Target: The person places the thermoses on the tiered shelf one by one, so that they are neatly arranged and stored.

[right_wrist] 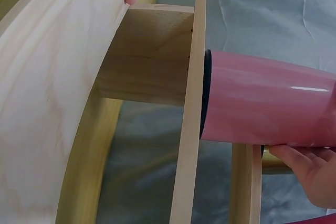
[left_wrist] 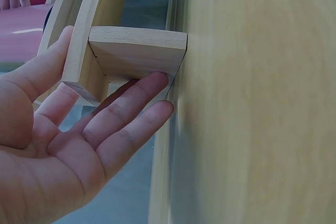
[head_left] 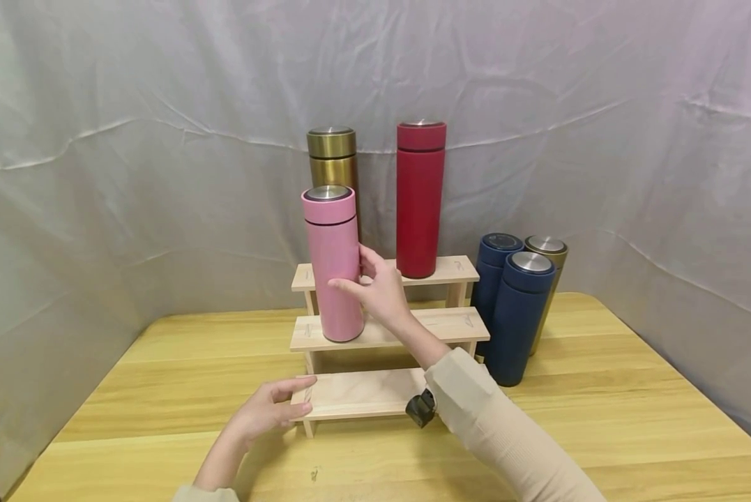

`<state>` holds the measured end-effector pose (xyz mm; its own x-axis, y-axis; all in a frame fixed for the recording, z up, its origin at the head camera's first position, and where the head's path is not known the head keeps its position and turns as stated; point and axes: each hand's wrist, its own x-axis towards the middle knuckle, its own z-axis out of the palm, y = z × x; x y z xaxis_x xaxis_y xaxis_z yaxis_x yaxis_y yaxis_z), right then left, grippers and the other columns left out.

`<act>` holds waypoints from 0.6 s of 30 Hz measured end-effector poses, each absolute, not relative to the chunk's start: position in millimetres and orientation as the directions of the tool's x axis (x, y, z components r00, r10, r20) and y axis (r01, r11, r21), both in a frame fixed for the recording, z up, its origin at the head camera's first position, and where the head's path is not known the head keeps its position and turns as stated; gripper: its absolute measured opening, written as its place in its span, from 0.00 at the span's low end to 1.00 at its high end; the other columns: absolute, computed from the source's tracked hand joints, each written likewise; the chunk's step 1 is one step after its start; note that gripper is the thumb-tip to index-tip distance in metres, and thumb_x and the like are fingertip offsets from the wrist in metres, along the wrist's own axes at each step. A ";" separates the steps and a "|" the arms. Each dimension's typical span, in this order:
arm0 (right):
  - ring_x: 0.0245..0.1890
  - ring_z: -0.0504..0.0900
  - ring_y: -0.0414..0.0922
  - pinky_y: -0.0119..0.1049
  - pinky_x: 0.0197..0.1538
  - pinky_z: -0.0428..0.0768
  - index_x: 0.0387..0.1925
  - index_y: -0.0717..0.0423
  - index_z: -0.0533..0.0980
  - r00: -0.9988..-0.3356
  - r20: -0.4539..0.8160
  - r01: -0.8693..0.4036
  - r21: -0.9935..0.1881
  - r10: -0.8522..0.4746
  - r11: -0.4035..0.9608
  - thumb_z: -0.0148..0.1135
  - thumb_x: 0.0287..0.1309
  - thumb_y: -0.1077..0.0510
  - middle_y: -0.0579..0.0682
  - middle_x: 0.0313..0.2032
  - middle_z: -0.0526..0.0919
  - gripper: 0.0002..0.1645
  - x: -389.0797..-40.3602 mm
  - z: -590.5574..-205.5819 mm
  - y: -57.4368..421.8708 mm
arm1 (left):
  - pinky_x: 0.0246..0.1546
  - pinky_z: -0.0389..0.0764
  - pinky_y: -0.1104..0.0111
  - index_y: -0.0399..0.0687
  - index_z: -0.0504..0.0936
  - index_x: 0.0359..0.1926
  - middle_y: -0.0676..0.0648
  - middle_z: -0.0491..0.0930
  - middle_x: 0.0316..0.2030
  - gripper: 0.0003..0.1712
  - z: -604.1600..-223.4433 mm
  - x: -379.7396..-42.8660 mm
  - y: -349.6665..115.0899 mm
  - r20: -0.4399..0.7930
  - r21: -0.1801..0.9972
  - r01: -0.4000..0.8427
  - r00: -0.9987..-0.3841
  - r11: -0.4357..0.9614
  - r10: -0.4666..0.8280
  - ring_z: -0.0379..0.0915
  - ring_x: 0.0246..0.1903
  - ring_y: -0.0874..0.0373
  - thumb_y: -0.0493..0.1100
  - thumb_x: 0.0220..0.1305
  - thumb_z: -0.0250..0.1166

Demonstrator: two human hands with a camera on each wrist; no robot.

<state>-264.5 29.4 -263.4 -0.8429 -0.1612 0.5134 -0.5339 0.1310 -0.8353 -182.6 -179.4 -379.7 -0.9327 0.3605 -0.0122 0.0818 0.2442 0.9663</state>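
A pink thermos bottle (head_left: 334, 272) stands on the middle step of a three-step wooden stand (head_left: 375, 401), its base against the board. My right hand (head_left: 381, 289) grips its right side, the thumb across the front and the fingers partly hidden behind. In the right wrist view, the bottle's dark base rim (right_wrist: 206, 93) meets the step. My left hand (head_left: 268, 411) holds the left end of the lowest step. The left wrist view shows that thumb on the board, with the other fingers near the stand's leg (left_wrist: 139, 51).
A gold bottle (head_left: 332, 146), partly covered by the pink one, and a red bottle (head_left: 420, 202) stand on the top step. Two blue bottles (head_left: 519, 321) and another gold bottle (head_left: 557, 251) cluster right of the stand on the wooden table (head_left: 613, 404). Grey cloth (head_left: 224, 174) hangs behind.
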 end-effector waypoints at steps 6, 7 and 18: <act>0.52 0.72 0.50 0.41 0.50 0.73 0.61 0.63 0.61 -0.851 0.505 -0.523 -0.840 -0.145 0.146 0.71 0.42 0.58 0.59 0.54 0.71 0.44 -262.4 -265.9 33.3 | 0.41 0.75 0.55 0.32 0.64 0.59 0.28 0.59 0.59 0.31 -379.7 -182.9 -179.2 -0.018 0.967 0.074 -0.934 0.244 0.356 0.68 0.46 0.46 0.41 0.57 0.62; 0.52 0.73 0.50 0.41 0.50 0.73 0.61 0.63 0.61 -0.853 0.502 -0.520 -0.842 -0.143 0.146 0.71 0.42 0.58 0.59 0.54 0.72 0.44 -261.7 -265.9 34.3 | 0.41 0.75 0.56 0.32 0.64 0.59 0.28 0.58 0.59 0.31 -379.8 -182.8 -179.2 -0.019 0.967 0.073 -0.935 0.243 0.355 0.68 0.46 0.47 0.41 0.57 0.62; 0.47 0.74 0.56 0.43 0.46 0.75 0.55 0.67 0.65 -0.836 0.521 -0.544 -0.827 -0.171 0.141 0.66 0.48 0.62 0.63 0.49 0.74 0.32 -245.3 -255.3 48.9 | 0.42 0.75 0.56 0.31 0.64 0.59 0.28 0.58 0.59 0.31 -381.5 -183.2 -179.6 -0.016 0.968 0.076 -0.932 0.239 0.362 0.67 0.47 0.46 0.41 0.57 0.62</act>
